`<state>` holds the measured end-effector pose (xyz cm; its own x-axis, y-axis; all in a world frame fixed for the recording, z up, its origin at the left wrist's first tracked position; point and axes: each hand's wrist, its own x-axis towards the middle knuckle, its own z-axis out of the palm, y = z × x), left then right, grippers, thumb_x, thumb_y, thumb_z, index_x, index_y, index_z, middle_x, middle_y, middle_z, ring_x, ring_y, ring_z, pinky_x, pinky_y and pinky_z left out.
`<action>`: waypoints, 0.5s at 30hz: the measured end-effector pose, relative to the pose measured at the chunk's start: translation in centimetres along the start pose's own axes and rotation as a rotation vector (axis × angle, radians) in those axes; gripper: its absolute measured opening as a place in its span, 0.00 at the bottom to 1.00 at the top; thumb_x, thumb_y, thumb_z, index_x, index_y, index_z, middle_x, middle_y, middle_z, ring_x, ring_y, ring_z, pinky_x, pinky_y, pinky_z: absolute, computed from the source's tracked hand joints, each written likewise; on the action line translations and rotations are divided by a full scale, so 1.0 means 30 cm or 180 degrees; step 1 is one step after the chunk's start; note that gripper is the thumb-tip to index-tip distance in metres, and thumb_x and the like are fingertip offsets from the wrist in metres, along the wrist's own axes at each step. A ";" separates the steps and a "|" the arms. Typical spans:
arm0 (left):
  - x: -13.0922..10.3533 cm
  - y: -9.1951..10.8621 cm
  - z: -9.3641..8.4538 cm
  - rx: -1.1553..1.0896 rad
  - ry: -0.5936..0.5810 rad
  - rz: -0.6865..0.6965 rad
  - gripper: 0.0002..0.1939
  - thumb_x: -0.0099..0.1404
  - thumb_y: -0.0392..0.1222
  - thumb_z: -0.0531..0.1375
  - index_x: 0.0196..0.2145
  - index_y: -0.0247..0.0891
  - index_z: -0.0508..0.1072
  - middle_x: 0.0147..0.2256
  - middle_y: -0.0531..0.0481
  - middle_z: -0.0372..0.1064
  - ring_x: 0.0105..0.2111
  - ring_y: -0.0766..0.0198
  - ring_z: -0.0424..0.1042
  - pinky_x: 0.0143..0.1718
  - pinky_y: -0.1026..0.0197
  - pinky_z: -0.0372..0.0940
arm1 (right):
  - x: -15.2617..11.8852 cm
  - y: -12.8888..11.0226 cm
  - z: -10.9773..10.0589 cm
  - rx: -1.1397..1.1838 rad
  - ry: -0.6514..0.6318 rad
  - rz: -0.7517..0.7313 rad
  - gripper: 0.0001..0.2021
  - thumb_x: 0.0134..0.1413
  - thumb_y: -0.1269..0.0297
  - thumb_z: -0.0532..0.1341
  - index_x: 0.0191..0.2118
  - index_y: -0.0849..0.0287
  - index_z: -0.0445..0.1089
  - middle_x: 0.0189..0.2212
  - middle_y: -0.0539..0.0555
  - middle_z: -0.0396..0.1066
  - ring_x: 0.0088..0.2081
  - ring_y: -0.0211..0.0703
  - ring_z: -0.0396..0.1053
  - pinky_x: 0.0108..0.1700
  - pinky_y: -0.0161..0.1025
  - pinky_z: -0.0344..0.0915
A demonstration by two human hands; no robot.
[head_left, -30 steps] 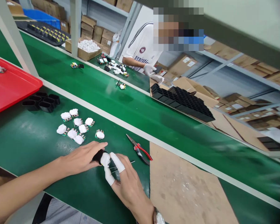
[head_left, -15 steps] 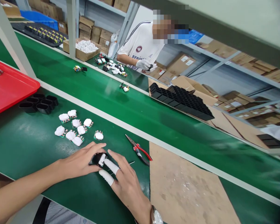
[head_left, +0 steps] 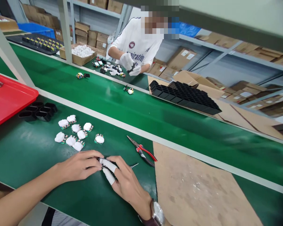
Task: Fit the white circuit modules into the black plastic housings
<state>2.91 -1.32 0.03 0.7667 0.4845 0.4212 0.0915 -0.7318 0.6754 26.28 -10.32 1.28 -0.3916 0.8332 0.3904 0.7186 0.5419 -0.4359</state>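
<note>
My left hand (head_left: pixel 85 164) is closed around one end of a small black plastic case (head_left: pixel 100 159), which is mostly hidden by fingers. Against its other end press the fingers of my right hand (head_left: pixel 124 175), two of them in white finger cots. Whatever sits inside the case is covered now. Just beyond my hands lie several small circuit boards (head_left: pixel 81 135) topped with white lumps, one of them set apart (head_left: pixel 99 139). A thin pointed metal tool (head_left: pixel 134 165) shows partly behind my right hand. Red-handled needle-nose pliers (head_left: pixel 141 150) rest to the right.
Several empty black cases (head_left: pixel 42 115) stand beside a red tray (head_left: pixel 11 100) at left. A green conveyor belt (head_left: pixel 103 95) carries two boards. Brown cardboard (head_left: pixel 198 188) covers the bench at right. Across the belt, a gloved co-worker (head_left: pixel 136 44) handles a dark part near stacked black cases (head_left: pixel 184 97).
My right fingers have closed over the case, hiding the white-topped board that showed in its opening. The case has tilted flatter. Across the belt, the co-worker's hands have moved left and lower.
</note>
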 end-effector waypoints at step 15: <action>0.010 -0.003 0.027 0.0310 0.0241 0.0410 0.10 0.75 0.32 0.60 0.49 0.42 0.77 0.54 0.41 0.76 0.47 0.57 0.82 0.49 0.58 0.78 | 0.000 0.020 -0.020 0.0094 -0.0015 -0.0061 0.18 0.71 0.72 0.57 0.62 0.55 0.67 0.50 0.59 0.73 0.48 0.49 0.74 0.47 0.47 0.78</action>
<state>3.64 -1.51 -0.39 0.7264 0.4157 0.5473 0.0595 -0.8314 0.5525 27.05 -10.06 1.50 -0.4080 0.8231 0.3951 0.6936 0.5608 -0.4521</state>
